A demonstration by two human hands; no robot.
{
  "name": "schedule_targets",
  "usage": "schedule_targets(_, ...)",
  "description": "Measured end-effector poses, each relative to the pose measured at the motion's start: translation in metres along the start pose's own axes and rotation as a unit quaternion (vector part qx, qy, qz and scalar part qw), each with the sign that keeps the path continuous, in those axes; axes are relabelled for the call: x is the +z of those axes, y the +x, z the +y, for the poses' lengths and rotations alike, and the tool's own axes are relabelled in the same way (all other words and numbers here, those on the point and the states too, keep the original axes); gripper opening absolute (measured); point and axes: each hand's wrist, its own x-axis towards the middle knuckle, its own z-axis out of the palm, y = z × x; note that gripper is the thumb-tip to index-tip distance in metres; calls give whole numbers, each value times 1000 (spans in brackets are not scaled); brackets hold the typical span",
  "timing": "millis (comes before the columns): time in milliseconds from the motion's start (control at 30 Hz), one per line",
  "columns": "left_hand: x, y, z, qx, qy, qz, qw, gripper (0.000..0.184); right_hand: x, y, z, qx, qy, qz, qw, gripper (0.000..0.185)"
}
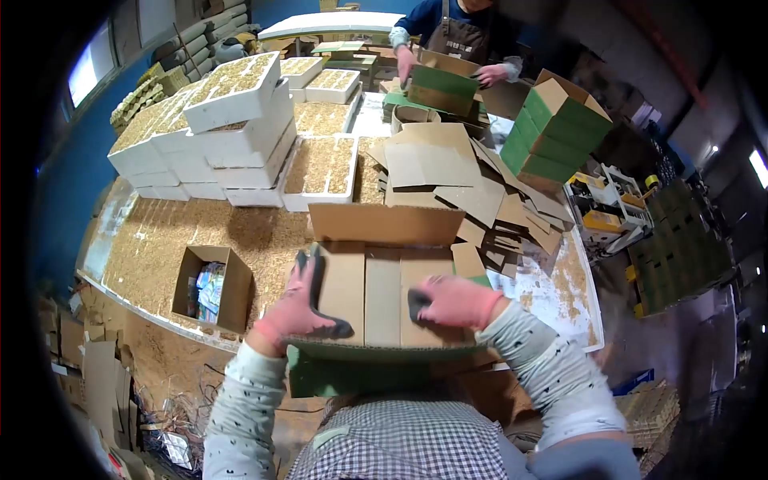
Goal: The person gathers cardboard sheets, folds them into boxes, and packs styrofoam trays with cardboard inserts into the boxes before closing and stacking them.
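An open cardboard box (382, 296) lies in front of me, plain brown inside, with a green outer side on its near flap (352, 380). A grey strip runs down the middle between its inner panels. My left hand (296, 302), in a pink glove with dark fingertips, rests at the box's left side, its fingers spread. Over the right inner panel, my right hand (460, 302) in a matching glove has its fingers curled. What those fingers hold, if anything, is hidden beneath them.
Flattened cardboard pieces (432, 156) lie beyond the box. White foam trays (240, 144) are stacked at the back left. A small carton (212, 288) holding colourful packets stands left. Green boxes (552, 132) are stacked right. Across the table a person handles another green box (440, 86).
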Motion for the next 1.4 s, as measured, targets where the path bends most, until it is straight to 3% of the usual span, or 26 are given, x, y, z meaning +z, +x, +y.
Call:
schedule_targets(33, 5, -8, 0, -38, -181, 22, 983, 130, -19, -5, -5, 127, 308, 57, 941, 21)
schedule_targets(67, 5, -14, -1, -53, -291, 20, 955, 130, -23, -17, 4, 256, 515, 154, 803, 29)
schedule_targets(100, 6, -20, -2, -69, -398, 23, 914, 130, 13, -24, 38, 216, 433, 261, 835, 36)
schedule_targets(133, 2, -26, 5, -57, -395, 48, 916, 119, 44, -39, 34, 231, 383, 252, 858, 53)
schedule_targets(200, -13, -25, 30, -104, -474, -36, 874, 117, 103, -67, 27, 261, 279, 230, 895, 88)
schedule_targets(267, 4, -12, 24, -21, -456, -25, 889, 112, 77, -97, -10, 193, 547, 200, 790, 95)
schedule_targets(333, 18, -2, 67, -73, -425, -78, 899, 101, 62, -139, -12, 237, 546, 326, 734, 89)
schedule_targets(367, 33, 8, 83, -61, -402, -99, 908, 93, 89, -198, 18, 237, 488, 330, 773, 80)
schedule_targets(400, 43, 30, 93, -34, -410, -120, 903, 86, 103, -246, 40, 292, 461, 369, 752, 79)
schedule_targets(467, 53, 77, 113, 20, -401, -150, 904, 71, 125, -316, 84, 434, 436, 490, 618, 76)
schedule_targets(500, 65, 102, 96, 89, -165, -37, 981, 64, 139, -340, 107, 474, 437, 538, 543, 75)
schedule_targets(533, 77, 128, 69, 144, 88, 79, 983, 57, 152, -352, 129, 489, 453, 574, 475, 74)
schedule_targets(600, 81, 167, 37, -39, 302, -112, 946, 49, 173, -348, 163, 483, 506, 604, 384, 71)
schedule_targets(667, 87, 201, -24, -158, 137, -226, 951, 43, 180, -323, 188, 458, 538, 623, 337, 69)
schedule_targets(733, 76, 195, -11, -167, 171, -136, 961, 51, 165, -298, 193, 425, 519, 653, 352, 67)
schedule_targets(833, 24, 155, 65, -22, 185, 102, 977, 45, 62, -253, 134, 337, 271, 723, 539, 57)
schedule_targets(867, 5, 141, 89, 66, 209, 193, 956, 43, 20, -234, 102, 289, 286, 719, 563, 60)
schedule_targets(900, -35, 117, 147, 72, 230, 142, 960, 43, -16, -219, 71, 273, 166, 661, 679, 63)
schedule_targets(967, -49, 77, 191, 206, 239, 199, 928, 46, -74, -175, 24, 86, 4, 522, 849, 76)
schedule_targets(1000, -45, 56, 202, 212, 222, 198, 931, 54, -102, -152, -4, 58, -284, 358, 888, 75)
schedule_targets(1033, -36, 38, 202, 233, 258, 269, 898, 62, -112, -123, -23, 46, -284, 237, 928, 75)
schedule_targets(1133, -22, -23, 190, 273, 187, 314, 890, 44, -149, -97, -23, 40, -143, 122, 981, 72)
schedule_targets(1200, -22, -52, 185, 353, 181, 306, 865, 34, -170, -82, -35, 111, -187, 83, 973, 65)
schedule_targets(1267, -47, -71, 194, 483, 144, 182, 845, 31, -176, -49, -20, 64, -225, 203, 951, 64)
schedule_targets(1333, -70, -80, 206, 450, 99, -75, 884, 35, -164, -8, -9, 9, -121, 141, 983, 67)
schedule_targets(1400, -107, -56, 191, 286, 22, 82, 954, 42, -135, 17, -14, -33, -192, 168, 966, 66)
